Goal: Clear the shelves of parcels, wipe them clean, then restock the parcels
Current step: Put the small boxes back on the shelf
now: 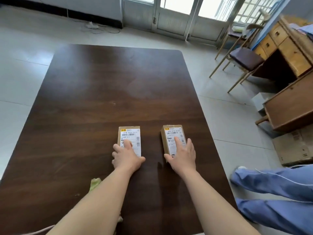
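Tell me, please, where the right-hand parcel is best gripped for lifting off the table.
Grip the right parcel across its two long side walls near its close end, coming from above. It lies flat on the table, label up, narrow enough to span; the right hand straddles it so, as the left hand does the left parcel.

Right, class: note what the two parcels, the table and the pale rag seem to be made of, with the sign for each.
Left parcel and right parcel: matt brown cardboard, by the crisp box edges, with white printed paper labels. Table: dark wood or wood-look veneer, grain streaks, soft sheen. Rag: probably soft cloth, pale green and crumpled.
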Demonstrator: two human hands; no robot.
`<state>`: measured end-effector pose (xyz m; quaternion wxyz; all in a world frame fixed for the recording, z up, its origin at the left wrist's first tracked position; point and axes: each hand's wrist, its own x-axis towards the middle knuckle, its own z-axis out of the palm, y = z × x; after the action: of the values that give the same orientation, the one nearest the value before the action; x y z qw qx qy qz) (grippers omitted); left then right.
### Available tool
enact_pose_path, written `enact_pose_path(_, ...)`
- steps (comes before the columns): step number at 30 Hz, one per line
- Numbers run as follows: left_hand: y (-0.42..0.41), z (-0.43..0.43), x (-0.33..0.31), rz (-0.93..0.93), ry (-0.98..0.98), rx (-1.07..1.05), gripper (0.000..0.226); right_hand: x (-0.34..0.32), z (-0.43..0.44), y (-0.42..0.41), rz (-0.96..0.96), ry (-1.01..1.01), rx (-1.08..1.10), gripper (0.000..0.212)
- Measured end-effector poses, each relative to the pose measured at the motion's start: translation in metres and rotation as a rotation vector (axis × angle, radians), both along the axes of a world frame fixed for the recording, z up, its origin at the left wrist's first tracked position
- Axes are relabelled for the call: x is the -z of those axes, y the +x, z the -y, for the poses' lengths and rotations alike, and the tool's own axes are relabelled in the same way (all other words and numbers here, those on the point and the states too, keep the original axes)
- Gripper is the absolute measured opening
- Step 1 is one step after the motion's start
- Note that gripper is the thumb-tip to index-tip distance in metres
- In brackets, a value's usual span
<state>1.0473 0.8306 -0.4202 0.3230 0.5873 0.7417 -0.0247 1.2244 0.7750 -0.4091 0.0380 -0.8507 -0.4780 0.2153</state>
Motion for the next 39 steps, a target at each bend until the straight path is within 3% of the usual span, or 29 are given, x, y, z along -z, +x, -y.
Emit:
enact_pose_path(8,-0.020,-0.002,-0.012,0.035,0.093,-0.084,0.063,0.012,-0.013,0.003,-0.039,-0.093,0.035,0.085)
enact_pose_path(19,-0.098,0.011,-0.057,0.079,0.231,-0.321,0.064,-0.024,-0.028,-0.075,-0.090,0.102,-0.166,0.081)
enact_pose_path(30,-0.245,0.071,-0.116,0.056,0.368,-0.593,0.064,-0.092,-0.029,-0.227,-0.184,0.231,-0.423,0.081)
enact_pose_path(39,-0.398,0.180,-0.146,0.030,0.436,-0.890,0.063,-0.128,0.025,-0.397,-0.262,0.278,-0.677,0.078)
